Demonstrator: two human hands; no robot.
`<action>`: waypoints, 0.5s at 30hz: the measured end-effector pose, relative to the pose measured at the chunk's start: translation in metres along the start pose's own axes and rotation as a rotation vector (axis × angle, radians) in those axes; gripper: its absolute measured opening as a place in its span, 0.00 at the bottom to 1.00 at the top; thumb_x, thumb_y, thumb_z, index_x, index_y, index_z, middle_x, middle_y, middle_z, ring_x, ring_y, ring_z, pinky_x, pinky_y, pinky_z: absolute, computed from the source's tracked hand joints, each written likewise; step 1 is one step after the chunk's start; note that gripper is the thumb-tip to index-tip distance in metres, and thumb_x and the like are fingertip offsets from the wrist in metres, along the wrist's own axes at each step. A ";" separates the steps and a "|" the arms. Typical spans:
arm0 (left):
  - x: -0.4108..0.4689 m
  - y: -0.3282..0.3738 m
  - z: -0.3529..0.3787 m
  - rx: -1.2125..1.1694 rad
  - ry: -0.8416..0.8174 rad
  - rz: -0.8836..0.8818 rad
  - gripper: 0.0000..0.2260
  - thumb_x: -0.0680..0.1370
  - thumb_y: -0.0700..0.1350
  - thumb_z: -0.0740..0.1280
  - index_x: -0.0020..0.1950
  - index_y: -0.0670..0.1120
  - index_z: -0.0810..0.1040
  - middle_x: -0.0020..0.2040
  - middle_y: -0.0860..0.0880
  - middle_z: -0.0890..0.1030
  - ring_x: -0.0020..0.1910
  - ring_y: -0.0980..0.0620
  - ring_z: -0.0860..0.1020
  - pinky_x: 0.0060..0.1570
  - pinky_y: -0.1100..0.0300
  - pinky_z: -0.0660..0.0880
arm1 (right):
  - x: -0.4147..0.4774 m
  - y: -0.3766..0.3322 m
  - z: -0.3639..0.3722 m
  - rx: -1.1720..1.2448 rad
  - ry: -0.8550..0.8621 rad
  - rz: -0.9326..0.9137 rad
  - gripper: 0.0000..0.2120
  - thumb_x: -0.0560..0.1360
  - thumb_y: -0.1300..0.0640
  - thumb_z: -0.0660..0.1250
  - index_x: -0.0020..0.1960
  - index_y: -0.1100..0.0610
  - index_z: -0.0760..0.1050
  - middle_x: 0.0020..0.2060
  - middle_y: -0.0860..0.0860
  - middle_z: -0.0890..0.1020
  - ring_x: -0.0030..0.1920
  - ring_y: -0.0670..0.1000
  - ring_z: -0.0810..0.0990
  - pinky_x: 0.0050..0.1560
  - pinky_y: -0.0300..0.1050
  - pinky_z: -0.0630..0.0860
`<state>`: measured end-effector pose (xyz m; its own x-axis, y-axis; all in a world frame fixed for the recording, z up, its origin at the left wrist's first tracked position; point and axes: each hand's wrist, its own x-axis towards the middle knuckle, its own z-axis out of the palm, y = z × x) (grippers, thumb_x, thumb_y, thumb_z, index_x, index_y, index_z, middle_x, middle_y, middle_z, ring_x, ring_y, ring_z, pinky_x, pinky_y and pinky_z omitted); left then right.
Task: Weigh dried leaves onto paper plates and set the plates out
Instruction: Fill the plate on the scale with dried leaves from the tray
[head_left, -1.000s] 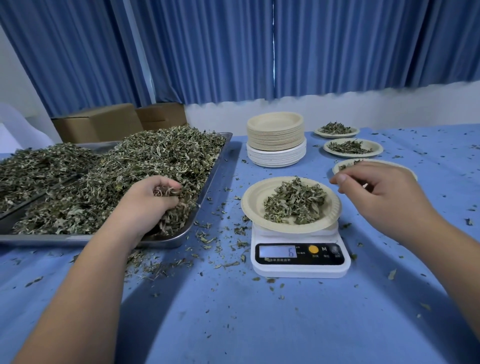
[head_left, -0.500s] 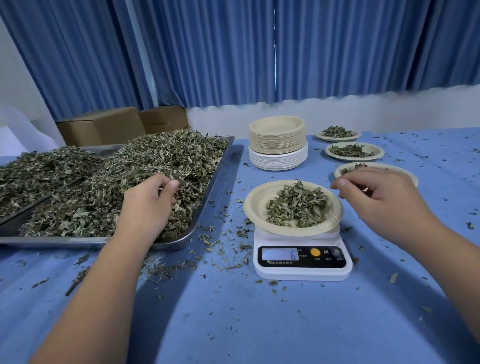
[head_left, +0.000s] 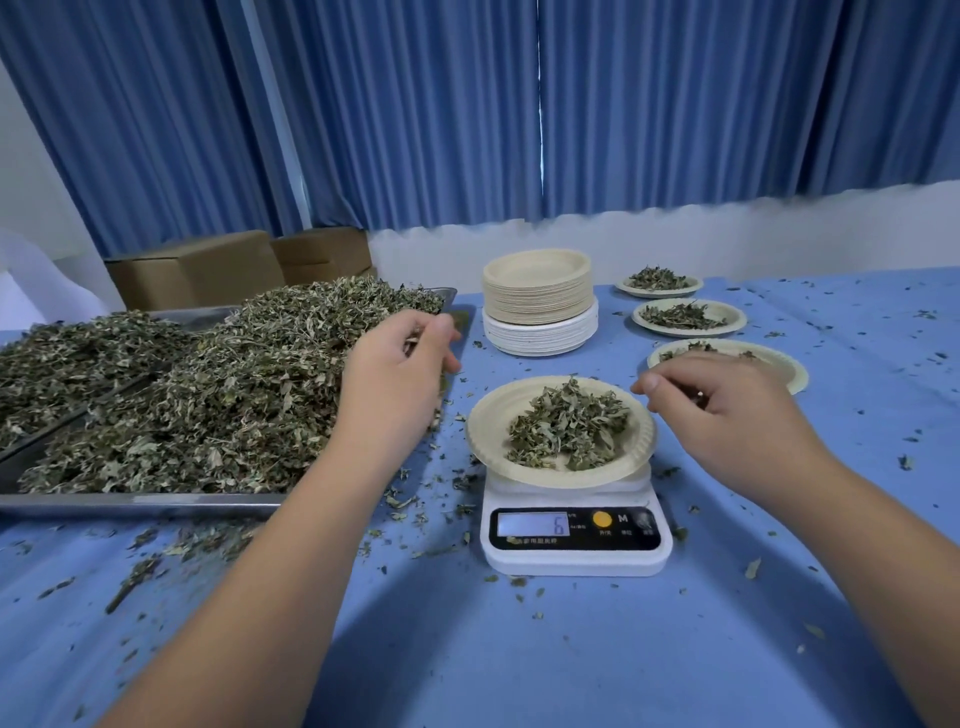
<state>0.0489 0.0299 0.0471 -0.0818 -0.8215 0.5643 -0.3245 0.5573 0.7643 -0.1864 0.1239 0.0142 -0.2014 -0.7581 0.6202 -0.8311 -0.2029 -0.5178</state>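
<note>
Head view: we look down at the weighing spot on the blue cloth.
Left hand: it has come up out of the dried leaves in the steel tray and now hangs over the tray's right edge. Thumb and forefinger close on a pinch of leaves.
Right hand: it has edged in to just beside the right rim of the paper plate. Its fingers curl under, and we cannot tell whether it holds anything.
Plate: it sits on the kitchen scale with a heap of leaves on it.
Display: it reads 6, unchanged.
Meaning: we judge this a top-up. The portion seems short, so the pinch likely goes on next.
Set out: three filled plates lie in a row behind the right hand.
</note>
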 end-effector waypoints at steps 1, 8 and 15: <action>0.004 0.004 0.007 -0.005 -0.025 -0.004 0.13 0.81 0.49 0.61 0.39 0.51 0.78 0.34 0.59 0.81 0.23 0.62 0.72 0.23 0.67 0.70 | 0.000 0.000 0.000 -0.001 0.004 -0.006 0.09 0.77 0.57 0.65 0.41 0.55 0.82 0.35 0.49 0.82 0.42 0.42 0.75 0.38 0.26 0.66; 0.017 0.024 0.048 0.261 -0.462 -0.083 0.13 0.81 0.58 0.58 0.50 0.52 0.77 0.43 0.55 0.81 0.29 0.61 0.74 0.31 0.60 0.69 | 0.002 0.002 -0.003 -0.019 -0.001 -0.026 0.10 0.77 0.57 0.64 0.41 0.58 0.82 0.33 0.48 0.80 0.41 0.39 0.74 0.37 0.25 0.64; 0.014 0.018 0.042 0.315 -0.405 -0.021 0.27 0.80 0.65 0.49 0.63 0.50 0.77 0.56 0.53 0.80 0.53 0.51 0.79 0.51 0.52 0.76 | 0.002 0.003 -0.004 0.009 0.006 -0.014 0.09 0.77 0.57 0.64 0.42 0.57 0.82 0.33 0.49 0.80 0.37 0.38 0.73 0.36 0.26 0.64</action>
<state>0.0025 0.0232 0.0556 -0.4107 -0.8477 0.3357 -0.5932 0.5280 0.6078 -0.1916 0.1244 0.0164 -0.1926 -0.7514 0.6312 -0.8293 -0.2192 -0.5140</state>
